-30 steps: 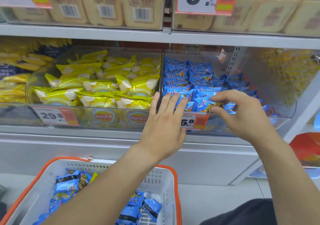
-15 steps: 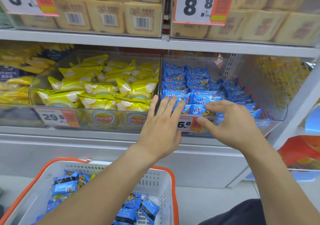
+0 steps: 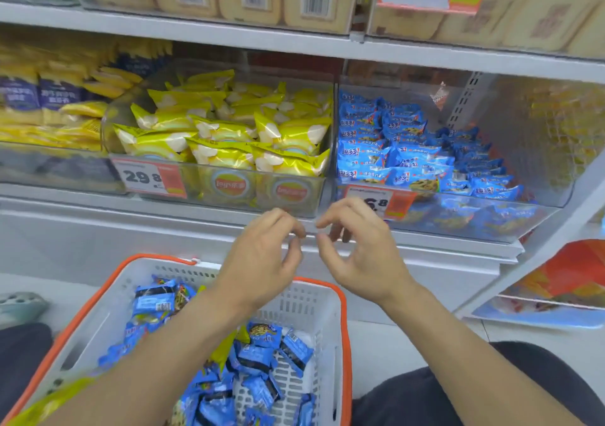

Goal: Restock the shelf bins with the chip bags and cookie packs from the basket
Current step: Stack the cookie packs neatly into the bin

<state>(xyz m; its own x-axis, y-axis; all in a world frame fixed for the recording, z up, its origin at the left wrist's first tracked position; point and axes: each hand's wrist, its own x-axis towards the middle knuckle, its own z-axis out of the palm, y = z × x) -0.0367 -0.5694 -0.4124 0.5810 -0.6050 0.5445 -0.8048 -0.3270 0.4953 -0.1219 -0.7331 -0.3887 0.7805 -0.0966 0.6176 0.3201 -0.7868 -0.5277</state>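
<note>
Left hand [image 3: 262,255] and right hand [image 3: 358,252] hover side by side above the far rim of the white basket [image 3: 307,298] (orange-trimmed), fingers loosely curled and grasping nothing, fingertips nearly meeting. Blue cookie packs [image 3: 262,357] lie in the basket below and nearer the person than both hands. More cookie packs fill the right clear bin [image 3: 458,219] just above the right hand; yellow chip bags [image 3: 229,137] fill the adjacent bin [image 3: 196,190] above the left hand.
</note>
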